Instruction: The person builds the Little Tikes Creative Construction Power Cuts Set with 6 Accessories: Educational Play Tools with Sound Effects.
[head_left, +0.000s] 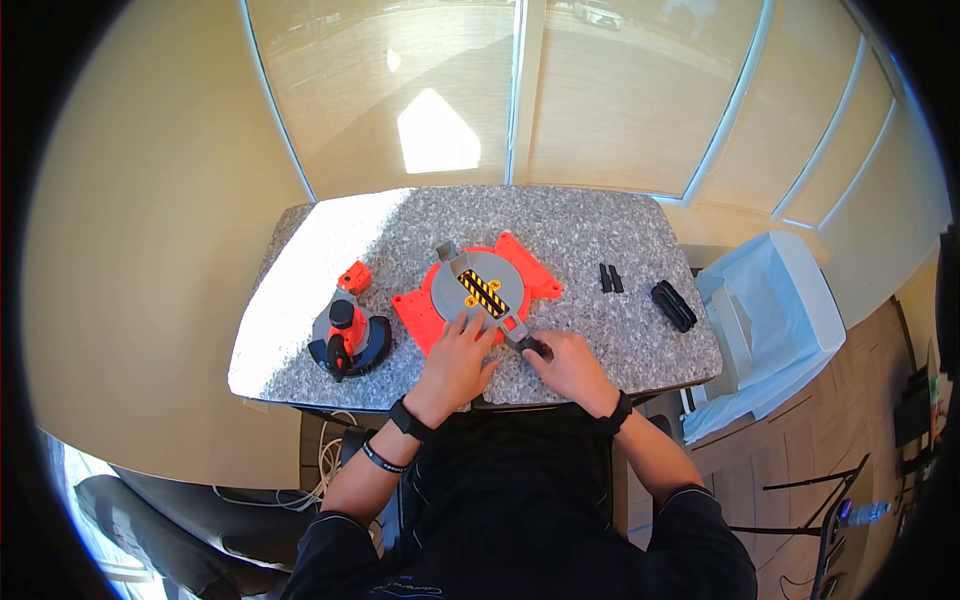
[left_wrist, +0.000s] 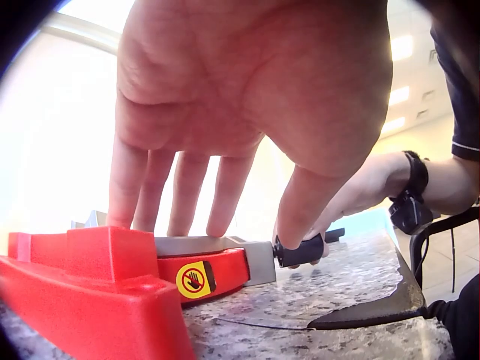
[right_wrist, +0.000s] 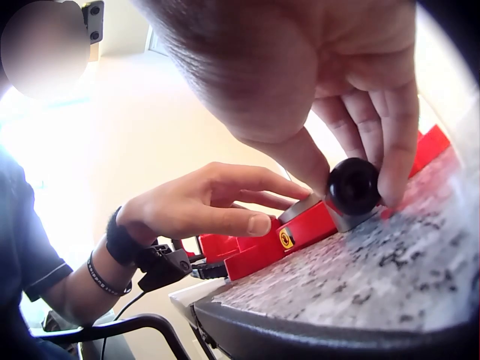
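A toy miter saw base lies on the granite-patterned table (head_left: 590, 220), with a red base (head_left: 414, 314) and a round grey turntable (head_left: 452, 290). Yellow-and-black striped stickers mark the slot in the turntable. My left hand (head_left: 452, 368) has its fingers extended, fingertips resting on the near part of the turntable. With thumb and fingers, my right hand (head_left: 577, 368) pinches the black knob (right_wrist: 354, 186) at the end of the grey arm. Left of the base stands the toy saw head (head_left: 347, 322), red and black with a dark curved guard; neither hand touches it.
Two small black pieces (head_left: 610, 279) and a larger black item (head_left: 673, 306) lie on the right of the table. A white bin (head_left: 800, 290) with a liner stands beyond the right edge. Window blinds (head_left: 620, 100) hang behind the table.
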